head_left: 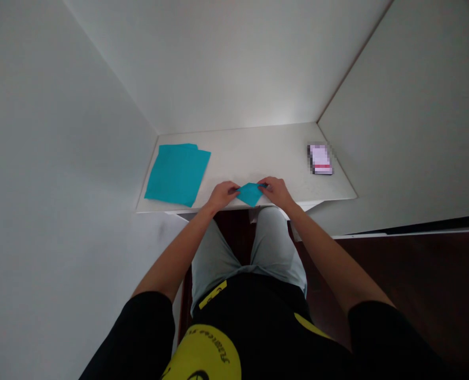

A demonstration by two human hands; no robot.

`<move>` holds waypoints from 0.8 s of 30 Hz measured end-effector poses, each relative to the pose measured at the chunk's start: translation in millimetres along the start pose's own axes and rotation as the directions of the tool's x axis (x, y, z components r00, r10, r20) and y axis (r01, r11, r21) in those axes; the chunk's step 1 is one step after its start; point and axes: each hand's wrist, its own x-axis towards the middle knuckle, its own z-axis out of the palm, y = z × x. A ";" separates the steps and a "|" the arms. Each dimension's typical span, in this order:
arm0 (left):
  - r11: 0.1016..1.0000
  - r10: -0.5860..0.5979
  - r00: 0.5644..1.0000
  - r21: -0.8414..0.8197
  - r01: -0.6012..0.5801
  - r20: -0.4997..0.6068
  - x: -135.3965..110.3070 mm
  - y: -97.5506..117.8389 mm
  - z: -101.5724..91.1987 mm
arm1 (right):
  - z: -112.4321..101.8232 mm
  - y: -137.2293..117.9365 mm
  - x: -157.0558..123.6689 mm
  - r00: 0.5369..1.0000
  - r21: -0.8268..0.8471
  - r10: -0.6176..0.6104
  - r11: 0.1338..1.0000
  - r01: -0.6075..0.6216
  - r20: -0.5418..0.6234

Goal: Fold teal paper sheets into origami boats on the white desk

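Observation:
Between my hands, at the front edge of the white table, is a small folded piece of teal paper (250, 195), roughly diamond-shaped with one point toward me. My left hand (223, 195) pinches its left corner. Its right corner is held by my right hand (276, 191), thumb and fingers closed on it. Larger teal paper sheets (178, 175) lie loosely stacked on the table to the left of my left hand, slightly askew to one another. Fine fold lines on the small piece are too small to make out.
The narrow white table (254, 150) sits between a wall (79, 158) on the left, a wall behind and a panel (408, 137) on the right. A blurred-out, phone-like object (320, 159) lies at its right end. My legs are against the front edge.

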 end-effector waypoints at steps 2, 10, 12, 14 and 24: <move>0.990 0.068 0.997 0.123 -0.064 -0.026 -6.4 -5.0 5.4 | 5.8 5.0 -2.5 1.000 -0.091 -0.016 0.996 0.017 0.013; 0.871 0.283 0.948 0.376 -0.317 0.143 -46.1 -1.2 14.5 | 1.2 -2.9 -36.5 0.987 -0.252 -0.119 0.957 0.142 0.104; 0.860 0.309 0.939 0.379 -0.343 0.150 -53.7 0.4 17.8 | 6.9 -14.9 -43.2 0.985 -0.273 -0.121 0.950 0.151 0.125; 0.856 0.314 0.939 0.387 -0.343 0.139 -58.8 1.6 21.4 | 17.4 -31.3 -47.5 0.984 -0.301 -0.121 0.941 0.155 0.127; 0.871 0.287 0.953 0.389 -0.300 0.094 -58.6 0.2 27.8 | 26.2 -40.6 -64.3 0.986 -0.360 -0.100 0.922 0.142 0.131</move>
